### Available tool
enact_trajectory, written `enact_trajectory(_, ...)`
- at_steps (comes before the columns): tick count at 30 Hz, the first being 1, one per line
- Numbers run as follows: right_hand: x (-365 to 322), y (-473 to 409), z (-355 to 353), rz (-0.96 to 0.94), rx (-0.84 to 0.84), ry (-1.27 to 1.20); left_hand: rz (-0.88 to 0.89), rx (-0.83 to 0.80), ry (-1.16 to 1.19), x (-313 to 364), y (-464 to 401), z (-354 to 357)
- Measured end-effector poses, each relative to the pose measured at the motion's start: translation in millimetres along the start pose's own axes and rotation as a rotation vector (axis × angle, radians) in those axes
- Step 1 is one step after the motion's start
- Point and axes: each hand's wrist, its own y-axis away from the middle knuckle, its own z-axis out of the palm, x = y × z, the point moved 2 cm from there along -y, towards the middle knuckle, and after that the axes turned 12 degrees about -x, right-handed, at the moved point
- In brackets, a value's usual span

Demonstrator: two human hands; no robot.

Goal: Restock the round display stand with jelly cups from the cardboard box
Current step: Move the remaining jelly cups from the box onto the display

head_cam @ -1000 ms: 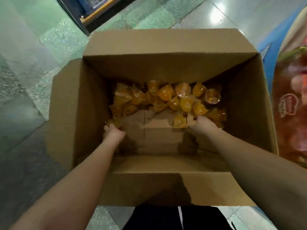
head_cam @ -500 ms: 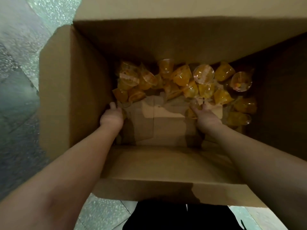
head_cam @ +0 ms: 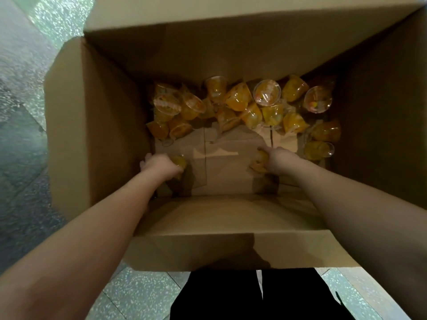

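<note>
Jelly cup (head_cam: 179, 161) half-hidden in left hand (head_cam: 159, 165) grip.

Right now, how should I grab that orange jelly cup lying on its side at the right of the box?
The orange jelly cup on its side points its clear rim right. Reach down from above and pinch its tapered orange body, not the rim. The brown cardboard box wall stands close on that side, so a sideways reach looks cramped.
</note>
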Motion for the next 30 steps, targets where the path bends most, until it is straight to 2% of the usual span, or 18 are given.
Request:
enact_trajectory(4,24,49,-3,-0.126,0.055,-0.317,0.166,-0.125,0.645,27,56,4)
enact_trajectory(6,42,84,-5,-0.211,0.077,-0.494,0.221,-0.172,0.848,49,90,9)
enact_trajectory(9,77,140,-6,-0.320,0.118,-0.675,0.335,-0.356,1.040,91,147,22)
enact_trajectory(14,162,217,18,-0.502,0.167,-1.083,0.502,-0.434,0.919,170,233,54)
enact_trajectory(18,238,272,42,-0.550,0.287,-1.213,0.541,-0.575,0.836,232,290,89)
enact_trajectory(23,329,314,88,-0.549,0.394,-1.336,0.559,-0.556,0.703,307,349,139)
enact_trajectory(30,414,361,152,-0.550,0.492,-1.533,0.567,-0.513,0.486,398,411,212)
